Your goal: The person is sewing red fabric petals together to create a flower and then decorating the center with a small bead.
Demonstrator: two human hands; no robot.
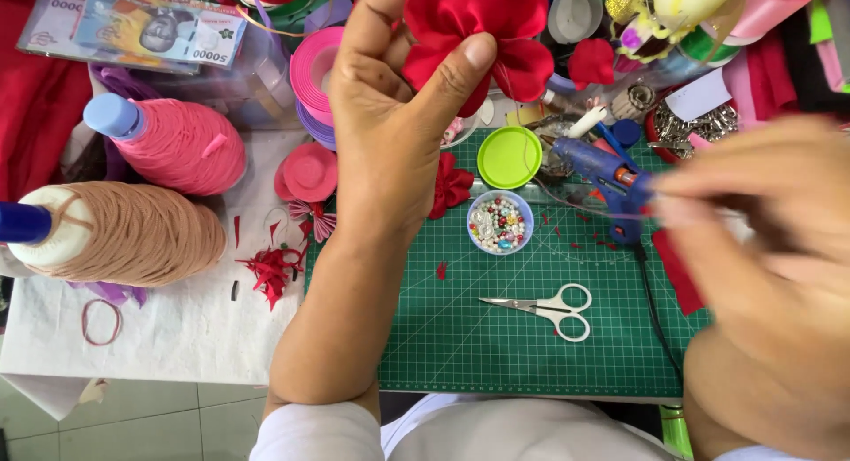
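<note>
Petals of a red fabric flower point(478, 36) sit pinched in the left hand point(390, 116), whose thumb presses across the front of the bloom while the other fingers point(372, 18) close behind it. The flower is held up above the far edge of the green cutting mat point(496, 337), which serves as the landmark here.

The right hand point(761, 248) hovers over the mat's right side, blurred; its fingers are drawn close together at the tips, but whether they grip anything cannot be told. Just beside those fingertips, on the mat's far right part, lies a blue glue gun point(606, 182), its dark cord running toward the near edge.

On the mat itself rest white-handled scissors point(549, 309) near the middle, a small round tub of mixed beads point(500, 222) farther back, a lime green lid point(510, 157) at the far edge, and a second red fabric flower point(452, 185) touching the left wrist.

Left of the mat, on the white-covered worktop point(177, 337), lie red fabric scraps point(270, 271), a small pink hat shape point(308, 171), a large cone of tan thread point(124, 233) and a cone of pink thread point(177, 142). Beyond the mat's far left corner stand pink ribbon rolls point(310, 71).
</note>
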